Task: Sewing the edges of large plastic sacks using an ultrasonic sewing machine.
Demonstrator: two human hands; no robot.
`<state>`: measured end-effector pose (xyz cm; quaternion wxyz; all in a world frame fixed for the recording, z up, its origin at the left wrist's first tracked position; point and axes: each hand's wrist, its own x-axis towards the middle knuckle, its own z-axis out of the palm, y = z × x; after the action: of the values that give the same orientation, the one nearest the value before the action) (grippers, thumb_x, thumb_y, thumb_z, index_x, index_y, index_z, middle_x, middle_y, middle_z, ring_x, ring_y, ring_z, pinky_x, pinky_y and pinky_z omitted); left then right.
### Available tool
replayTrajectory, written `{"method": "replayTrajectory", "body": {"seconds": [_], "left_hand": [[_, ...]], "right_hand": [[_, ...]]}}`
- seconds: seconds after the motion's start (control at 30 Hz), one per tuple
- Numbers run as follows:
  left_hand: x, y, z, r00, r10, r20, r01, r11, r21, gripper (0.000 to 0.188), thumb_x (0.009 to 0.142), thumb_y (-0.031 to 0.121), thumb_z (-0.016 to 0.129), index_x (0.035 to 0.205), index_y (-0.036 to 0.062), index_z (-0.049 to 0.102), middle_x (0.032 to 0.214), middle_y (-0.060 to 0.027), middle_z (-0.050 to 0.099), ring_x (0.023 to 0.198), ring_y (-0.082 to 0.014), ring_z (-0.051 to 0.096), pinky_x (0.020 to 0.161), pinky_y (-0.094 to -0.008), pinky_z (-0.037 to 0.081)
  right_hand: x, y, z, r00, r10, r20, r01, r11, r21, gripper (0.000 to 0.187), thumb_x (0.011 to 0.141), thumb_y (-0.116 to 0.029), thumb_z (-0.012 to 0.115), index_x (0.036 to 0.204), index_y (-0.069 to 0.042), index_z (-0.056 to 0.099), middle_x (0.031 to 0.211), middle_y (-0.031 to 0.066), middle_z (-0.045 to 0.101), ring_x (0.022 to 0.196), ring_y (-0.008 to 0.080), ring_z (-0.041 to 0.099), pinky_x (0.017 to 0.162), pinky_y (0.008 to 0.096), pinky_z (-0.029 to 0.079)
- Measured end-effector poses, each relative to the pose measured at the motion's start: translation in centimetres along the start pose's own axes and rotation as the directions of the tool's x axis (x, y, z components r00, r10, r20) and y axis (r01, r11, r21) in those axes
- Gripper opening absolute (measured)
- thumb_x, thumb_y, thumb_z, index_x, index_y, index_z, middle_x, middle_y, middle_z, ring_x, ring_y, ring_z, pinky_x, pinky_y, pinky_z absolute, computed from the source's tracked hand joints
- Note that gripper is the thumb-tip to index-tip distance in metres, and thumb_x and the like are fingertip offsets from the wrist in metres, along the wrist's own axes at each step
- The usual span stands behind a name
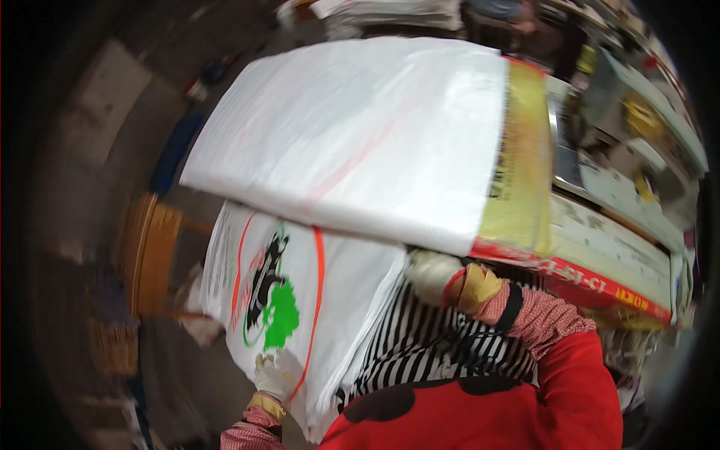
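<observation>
Along the near edge of a broad, glossy white plastic stack (352,142), already flat, green-printed white plastic sacks (360,277) seem not yet aligned. The white-gloved left hand (274,375) touches them; the white-gloved right hand (435,277) is beside them; I cannot tell either's grip.

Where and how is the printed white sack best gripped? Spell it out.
Probably pinch the near-left edge of the printed white sack, coming from the left, thumb on top: that thin edge is exposed and the left hand is there, while the upper white sheet overlaps the far end.
</observation>
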<state>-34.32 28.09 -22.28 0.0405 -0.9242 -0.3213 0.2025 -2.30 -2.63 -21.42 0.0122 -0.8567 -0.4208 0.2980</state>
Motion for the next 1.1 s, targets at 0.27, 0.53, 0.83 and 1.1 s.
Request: {"method": "replayTrajectory", "body": {"seconds": [0.27, 0.53, 0.83, 1.1], "left_hand": [[11.7, 34.0, -23.1, 0.074, 0.599, -0.797, -0.916, 0.357, 0.184, 0.023, 0.066, 0.003, 0.062, 0.089, 0.0056, 0.059, 0.098, -0.0111, 0.056, 0.089, -0.0278, 0.053, 0.078, -0.0373, 0.043], [16.1, 56.4, -32.0, 0.188, 0.936, -0.297, -0.756, 0.331, 0.565, 0.014, 0.067, 0.01, 0.06, 0.08, 0.0052, 0.064, 0.084, -0.0121, 0.062, 0.082, -0.0262, 0.059, 0.07, -0.0342, 0.047], [23.2, 59.4, -32.7, 0.28, 0.827, -0.488, -0.948, 0.317, -0.006, 0.013, 0.07, 0.01, 0.055, 0.078, 0.0052, 0.064, 0.081, -0.0162, 0.062, 0.073, -0.0287, 0.06, 0.069, -0.034, 0.049], [29.8, 57.0, -30.1, 0.579, 0.599, -0.552, -0.623, -0.112, -0.774, 0.016, 0.075, 0.004, 0.049, 0.087, -0.0022, 0.058, 0.076, -0.0114, 0.061, 0.068, -0.0192, 0.06, 0.059, -0.0294, 0.047]], "right_hand": [[-8.6, 5.3, -0.6, 0.89, -0.337, -0.306, 0.445, 0.502, 0.741, 0.033, 0.078, -0.02, 0.053, 0.11, -0.013, 0.054, 0.084, 0.0077, 0.062, 0.076, 0.0214, 0.059, 0.07, 0.0323, 0.046], [-14.0, 10.9, -9.1, 0.847, 0.234, -0.478, 0.35, 0.433, 0.831, 0.038, 0.08, -0.023, 0.052, 0.11, -0.001, 0.052, 0.079, 0.0094, 0.06, 0.068, 0.0147, 0.055, 0.062, 0.0242, 0.044], [-0.2, 25.7, -14.2, 0.332, 0.803, -0.495, 0.253, 0.43, 0.867, 0.033, 0.077, -0.027, 0.051, 0.101, -0.005, 0.06, 0.091, 0.0184, 0.06, 0.081, 0.0303, 0.058, 0.073, 0.0373, 0.045], [3.3, 19.4, -19.8, 0.428, 0.703, -0.567, -0.225, 0.691, 0.687, 0.028, 0.073, -0.015, 0.052, 0.098, -0.006, 0.061, 0.092, 0.0165, 0.061, 0.088, 0.0311, 0.057, 0.077, 0.0353, 0.044]]}}
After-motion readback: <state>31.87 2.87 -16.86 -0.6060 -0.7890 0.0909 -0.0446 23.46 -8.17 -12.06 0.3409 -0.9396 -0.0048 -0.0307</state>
